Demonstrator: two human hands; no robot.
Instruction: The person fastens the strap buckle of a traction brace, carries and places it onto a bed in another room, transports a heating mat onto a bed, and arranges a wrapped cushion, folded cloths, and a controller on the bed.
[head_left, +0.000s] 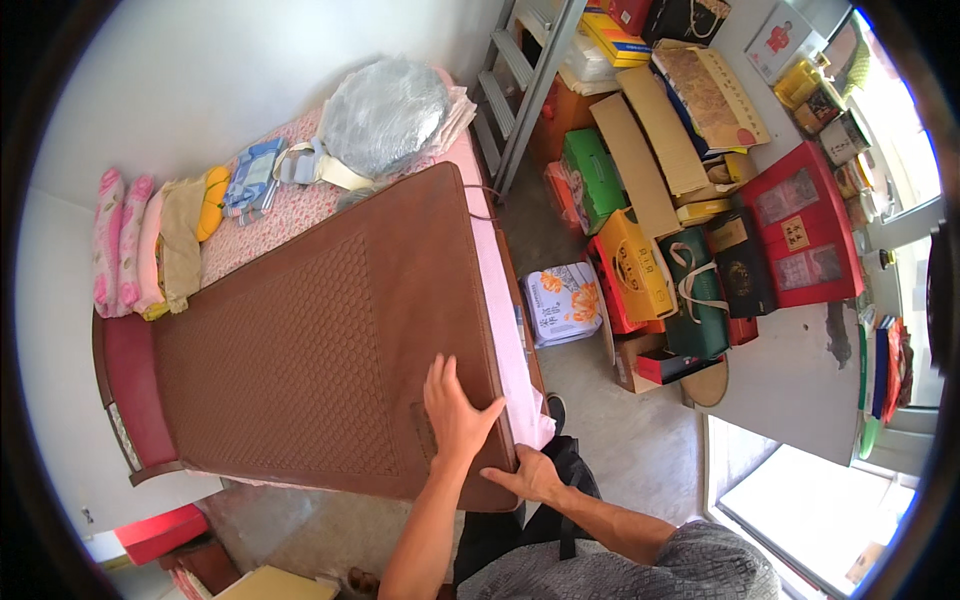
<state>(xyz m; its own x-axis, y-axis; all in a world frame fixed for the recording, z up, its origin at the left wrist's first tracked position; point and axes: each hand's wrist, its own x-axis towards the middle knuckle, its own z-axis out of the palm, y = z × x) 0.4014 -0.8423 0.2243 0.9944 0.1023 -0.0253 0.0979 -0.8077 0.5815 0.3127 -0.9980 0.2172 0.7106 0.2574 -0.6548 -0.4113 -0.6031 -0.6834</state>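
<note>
A large brown leather-like bed mat [300,340] with a quilted middle and a plain border covers much of the bed. My left hand [458,410] rests on its border near the foot-end corner, fingers stretched out and thumb apart. At that corner, my right hand [530,475] grips the mat's edge, the thumb on top and the fingers partly hidden over the side. Pink bedding [515,370] shows under the mat along the foot end. On the far side, a flowered sheet [300,205] lies uncovered.
A plastic-wrapped round bundle [385,115], folded blue cloth [255,175] and rolled pink bedding [120,240] lie on the bed. A metal ladder [520,90] stands at the back. To the right are a floral box [563,303], stacked gift boxes [635,265] and a red box [805,230].
</note>
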